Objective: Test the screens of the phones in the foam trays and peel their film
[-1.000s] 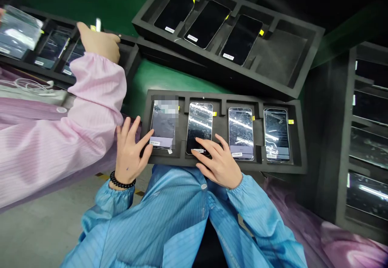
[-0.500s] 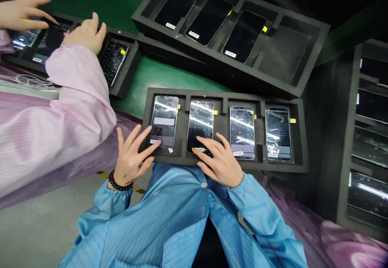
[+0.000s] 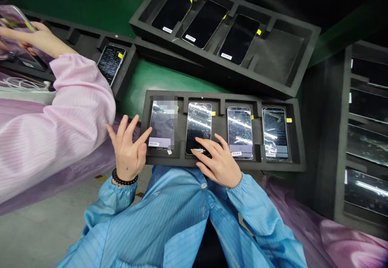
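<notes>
Several smartphones lie face up in a black foam tray (image 3: pixel 224 163) in front of my body. My left hand (image 3: pixel 129 150) is open, fingers spread, with a fingertip by the left edge of the leftmost phone (image 3: pixel 162 128), whose screen is partly blurred out. Over the lower part of the second phone (image 3: pixel 199 122) is my right hand (image 3: pixel 218 161), open, its fingertips at the dark screen. To its right, the third phone (image 3: pixel 240 128) and the rightmost phone (image 3: pixel 274 128) show dense lines of text. Each has a small white label near the bottom and a yellow tab at the right.
Behind stands a larger black tray (image 3: pixel 224 72) with dark phones. A further tray (image 3: pixel 342 171) of phones is at the right. At the left, a co-worker's pink sleeve (image 3: pixel 79 98) and hand (image 3: pixel 45 39) reach over another tray, with a raised phone (image 3: pixel 16 17).
My left hand has drawn back left from the leftmost phone, whose screen content has changed. My right hand stays nearly in place. The co-worker has lifted a phone at the left.
</notes>
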A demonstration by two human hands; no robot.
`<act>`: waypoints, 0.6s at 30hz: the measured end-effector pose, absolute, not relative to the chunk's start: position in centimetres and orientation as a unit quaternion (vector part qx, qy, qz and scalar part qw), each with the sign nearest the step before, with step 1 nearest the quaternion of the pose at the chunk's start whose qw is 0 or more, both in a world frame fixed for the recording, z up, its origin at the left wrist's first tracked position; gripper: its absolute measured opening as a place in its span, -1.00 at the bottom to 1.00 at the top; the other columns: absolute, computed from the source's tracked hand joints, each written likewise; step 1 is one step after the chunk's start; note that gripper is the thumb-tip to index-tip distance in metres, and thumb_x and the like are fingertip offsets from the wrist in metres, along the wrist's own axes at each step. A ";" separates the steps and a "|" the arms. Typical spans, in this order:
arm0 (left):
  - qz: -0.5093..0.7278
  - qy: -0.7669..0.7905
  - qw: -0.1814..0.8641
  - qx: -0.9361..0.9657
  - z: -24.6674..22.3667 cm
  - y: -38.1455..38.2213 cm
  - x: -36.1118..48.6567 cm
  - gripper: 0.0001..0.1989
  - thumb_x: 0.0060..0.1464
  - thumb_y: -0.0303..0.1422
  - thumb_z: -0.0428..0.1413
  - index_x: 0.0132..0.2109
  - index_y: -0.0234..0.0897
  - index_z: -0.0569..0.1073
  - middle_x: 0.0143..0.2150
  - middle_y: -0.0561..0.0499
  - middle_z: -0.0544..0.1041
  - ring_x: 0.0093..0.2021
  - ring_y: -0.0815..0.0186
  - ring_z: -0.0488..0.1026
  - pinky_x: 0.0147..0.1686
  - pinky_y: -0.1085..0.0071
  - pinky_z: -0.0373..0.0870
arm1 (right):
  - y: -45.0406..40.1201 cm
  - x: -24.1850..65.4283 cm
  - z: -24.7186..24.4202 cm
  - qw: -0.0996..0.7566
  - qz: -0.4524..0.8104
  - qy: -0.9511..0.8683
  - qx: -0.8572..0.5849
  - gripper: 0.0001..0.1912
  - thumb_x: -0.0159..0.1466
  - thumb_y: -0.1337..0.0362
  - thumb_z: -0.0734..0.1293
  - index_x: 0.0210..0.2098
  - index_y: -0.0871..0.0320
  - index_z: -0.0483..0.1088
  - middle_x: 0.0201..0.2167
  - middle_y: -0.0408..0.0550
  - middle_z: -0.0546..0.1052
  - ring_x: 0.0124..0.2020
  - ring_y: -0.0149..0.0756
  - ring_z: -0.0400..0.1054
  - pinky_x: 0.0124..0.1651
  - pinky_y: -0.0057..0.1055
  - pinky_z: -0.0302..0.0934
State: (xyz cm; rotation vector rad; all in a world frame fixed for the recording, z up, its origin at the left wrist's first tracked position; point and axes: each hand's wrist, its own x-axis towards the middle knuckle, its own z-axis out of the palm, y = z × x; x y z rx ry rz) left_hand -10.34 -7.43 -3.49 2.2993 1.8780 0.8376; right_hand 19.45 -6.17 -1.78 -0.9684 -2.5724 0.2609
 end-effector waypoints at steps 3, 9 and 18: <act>0.222 0.618 0.071 0.750 -3.3 -7.4 -9.9 -0.56 0.37 -0.20 -0.14 0.21 -0.10 0.49 0.51 -0.04 0.05 0.54 -0.03 -0.16 0.44 -0.27 -0.47 | -6.2 19.5 -1.8 0.189 0.096 -0.916 -0.342 -0.71 0.44 0.23 0.20 -0.01 0.19 0.49 0.21 0.18 0.46 0.12 -0.11 0.36 0.36 0.06 0.00; 0.259 0.543 0.131 0.788 -2.6 -6.7 -8.8 -0.48 0.38 -0.11 -0.26 0.25 -0.04 0.44 0.51 0.01 0.04 0.53 -0.05 -0.12 0.43 -0.32 -0.41 | -6.2 19.5 -1.9 0.178 0.101 -0.916 -0.344 -0.71 0.43 0.21 0.21 0.00 0.17 0.48 0.23 0.16 0.45 0.14 -0.10 0.35 0.35 0.10 0.03; 0.196 0.565 0.103 0.795 -2.8 -5.7 -8.7 -0.50 0.37 -0.08 -0.21 0.32 0.01 0.34 0.54 0.04 -0.11 0.54 -0.08 -0.22 0.41 -0.36 -0.46 | -6.2 19.5 -1.8 0.205 0.093 -0.912 -0.343 -0.73 0.43 0.24 0.20 -0.06 0.17 0.51 0.18 0.15 0.49 0.09 -0.14 0.39 0.33 0.07 0.07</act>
